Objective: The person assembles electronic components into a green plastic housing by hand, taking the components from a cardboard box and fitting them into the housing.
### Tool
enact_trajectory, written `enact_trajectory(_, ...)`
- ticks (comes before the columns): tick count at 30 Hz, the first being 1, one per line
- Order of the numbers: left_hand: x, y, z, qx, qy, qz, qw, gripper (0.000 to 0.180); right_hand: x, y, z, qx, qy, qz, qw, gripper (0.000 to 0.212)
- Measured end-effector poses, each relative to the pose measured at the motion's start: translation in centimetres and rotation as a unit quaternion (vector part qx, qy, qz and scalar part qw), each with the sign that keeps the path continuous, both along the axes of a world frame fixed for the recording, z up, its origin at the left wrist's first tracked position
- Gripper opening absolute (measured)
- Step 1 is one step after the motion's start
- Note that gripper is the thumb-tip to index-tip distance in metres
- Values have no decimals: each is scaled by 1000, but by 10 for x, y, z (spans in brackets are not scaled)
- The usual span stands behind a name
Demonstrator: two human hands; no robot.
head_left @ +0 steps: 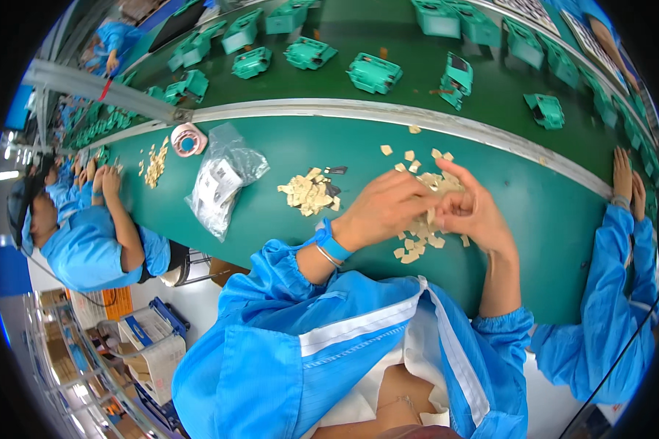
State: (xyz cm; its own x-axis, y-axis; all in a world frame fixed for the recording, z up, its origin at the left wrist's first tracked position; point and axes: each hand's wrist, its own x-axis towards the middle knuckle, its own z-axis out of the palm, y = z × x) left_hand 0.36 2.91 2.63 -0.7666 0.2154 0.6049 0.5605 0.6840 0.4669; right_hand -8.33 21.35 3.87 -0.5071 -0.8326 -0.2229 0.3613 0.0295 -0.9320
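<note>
- Left hand (383, 208): comes in from lower left, forearm bent across the front of the body, blue wristband (333, 240) and a thin bracelet at the wrist. Back of hand up, fingers bent and pointing right, toward the other hand.
- Right hand (479, 216): forearm rises nearly straight up from the lower right, wrist bare. Index finger stretched up and to the left; thumb bent in toward the left fingertips.
- Hands meet closely, fingertips overlapping in this view.
- Grip, left: fingers drawn together, tips partly hidden; cannot tell whether a piece is between them.
- Grip, right: index well apart from thumb, other fingers curled; cannot tell whether anything is pinched.
- Small cream pieces (436, 240): scattered pile on the green table (542, 241), directly below and around both hands; some stray ones lie beyond the fingers, toward the metal rail (359, 109).
- Second cream heap (306, 193): left of the left hand, well clear of it, a few black pieces (336, 170) at its edge.
- Further left: clear plastic bag (224, 180), then a pink-and-white tape roll (188, 140).
- Past the rail: teal housings (374, 73) on a dark green surface.
</note>
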Motion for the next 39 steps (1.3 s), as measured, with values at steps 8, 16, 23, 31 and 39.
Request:
enact_trajectory(8,-3,-2,-1,-45,82,79,992,40,3,-7,-8,10,-20,-66,998,19)
enact_trajectory(16,2,2,-2,31,82,70,994,22,15,-13,-13,-25,79,-153,985,8)
enact_trajectory(23,5,5,-3,53,58,68,995,21,22,-20,-21,-78,132,-198,968,10)
enact_trajectory(31,4,6,1,80,37,78,993,20,24,-23,-17,-83,309,-235,918,12)
enact_trajectory(39,7,13,-2,90,43,97,990,17,20,-20,-21,-123,359,-230,896,11)
